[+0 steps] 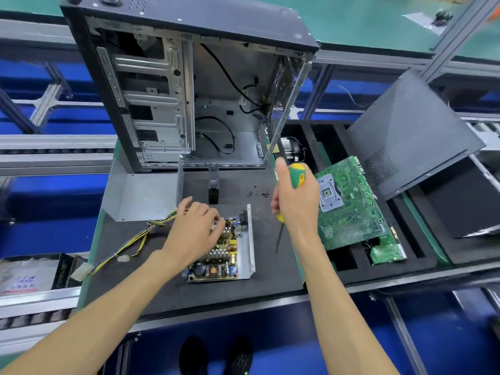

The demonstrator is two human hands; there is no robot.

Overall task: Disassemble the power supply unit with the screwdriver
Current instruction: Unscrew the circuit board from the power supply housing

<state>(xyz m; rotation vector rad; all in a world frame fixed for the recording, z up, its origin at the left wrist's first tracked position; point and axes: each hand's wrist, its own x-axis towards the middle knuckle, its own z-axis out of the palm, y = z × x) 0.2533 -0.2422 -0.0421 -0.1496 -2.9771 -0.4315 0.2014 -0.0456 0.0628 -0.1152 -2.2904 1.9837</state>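
The power supply unit (pixel 232 255) lies opened on the black mat, its circuit board bare inside a grey metal tray. Its yellow and black cable bundle (pixel 130 244) trails to the left. My left hand (pixel 196 228) rests on the board's upper left part with fingers curled over components; what they grip is hidden. My right hand (pixel 296 201) is closed around a green and yellow screwdriver (pixel 296 175), held upright to the right of the unit with its thin shaft pointing down above the mat. The unit's grey metal cover (pixel 140 196) lies at the upper left.
An open black computer case (pixel 189 90) stands behind the unit. Several loose screws (pixel 258 194) lie on the mat. A green motherboard (pixel 349 204) and a smaller board (pixel 385 251) rest on a black foam tray at right, near a black side panel (pixel 411 131).
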